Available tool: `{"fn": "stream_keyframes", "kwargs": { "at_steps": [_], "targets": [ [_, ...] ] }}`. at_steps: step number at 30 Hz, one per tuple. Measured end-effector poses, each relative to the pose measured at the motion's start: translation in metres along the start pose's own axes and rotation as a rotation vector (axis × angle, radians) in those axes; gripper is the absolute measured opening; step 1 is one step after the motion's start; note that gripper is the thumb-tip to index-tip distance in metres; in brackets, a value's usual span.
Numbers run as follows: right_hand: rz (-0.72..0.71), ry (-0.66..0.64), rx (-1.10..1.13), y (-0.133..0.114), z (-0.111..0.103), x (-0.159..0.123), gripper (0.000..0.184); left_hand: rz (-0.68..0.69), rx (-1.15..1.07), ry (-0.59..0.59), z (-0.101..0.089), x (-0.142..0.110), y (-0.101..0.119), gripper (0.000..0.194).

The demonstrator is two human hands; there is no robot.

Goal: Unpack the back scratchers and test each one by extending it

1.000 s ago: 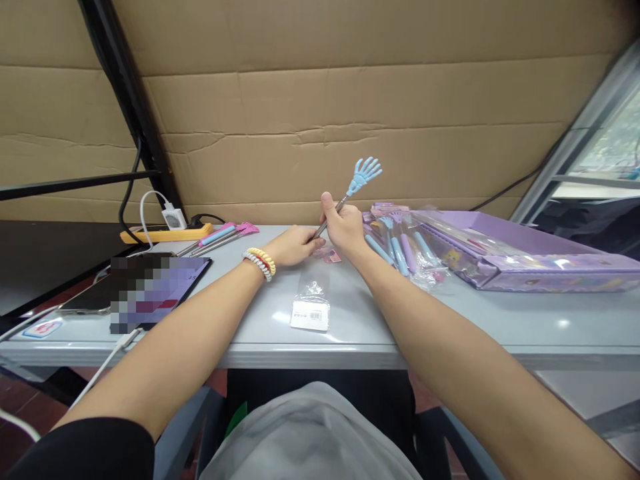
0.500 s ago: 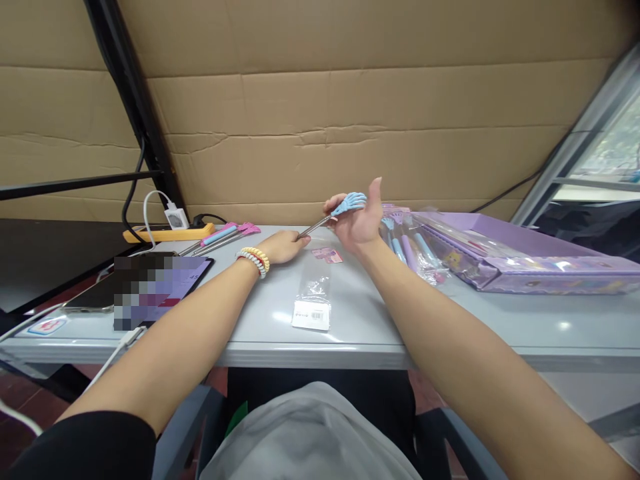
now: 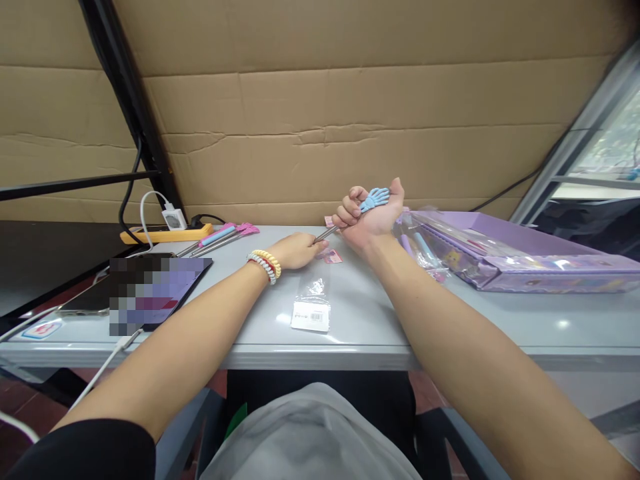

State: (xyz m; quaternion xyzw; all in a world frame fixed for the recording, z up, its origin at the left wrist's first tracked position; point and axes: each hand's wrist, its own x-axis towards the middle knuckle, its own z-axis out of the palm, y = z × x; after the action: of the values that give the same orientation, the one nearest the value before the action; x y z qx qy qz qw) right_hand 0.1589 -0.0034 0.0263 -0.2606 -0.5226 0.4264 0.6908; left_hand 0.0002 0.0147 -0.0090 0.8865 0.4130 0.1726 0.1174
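Blue scratcher in both hands; label illegible

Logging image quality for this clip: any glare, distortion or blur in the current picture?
Head view: glare spots on the desk; shine on clear wrapper; forearms stretched; upper-right corner dark; tablet partly pixelated; left hand and right hand slightly soft.

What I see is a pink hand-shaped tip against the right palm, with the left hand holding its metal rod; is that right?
Only the colour is wrong: the head camera's view shows a light blue hand-shaped tip against the right palm, with the left hand holding its metal rod.
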Motion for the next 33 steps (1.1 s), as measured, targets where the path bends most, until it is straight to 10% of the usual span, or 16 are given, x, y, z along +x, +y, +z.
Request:
{"fn": "stream_keyframes", "kwargs": {
  "at_steps": [18, 33],
  "targets": [
    [0.025, -0.009, 0.085, -0.006, -0.002, 0.0, 0.052, 0.063, -0.05, -0.088, 0.0, -0.004, 0.01, 0.05],
    [0.124, 0.056, 0.109, 0.011, 0.014, 0.007, 0.044, 0.229, -0.081, 0.339, 0.004, 0.007, 0.004, 0.021]
  ]
}}
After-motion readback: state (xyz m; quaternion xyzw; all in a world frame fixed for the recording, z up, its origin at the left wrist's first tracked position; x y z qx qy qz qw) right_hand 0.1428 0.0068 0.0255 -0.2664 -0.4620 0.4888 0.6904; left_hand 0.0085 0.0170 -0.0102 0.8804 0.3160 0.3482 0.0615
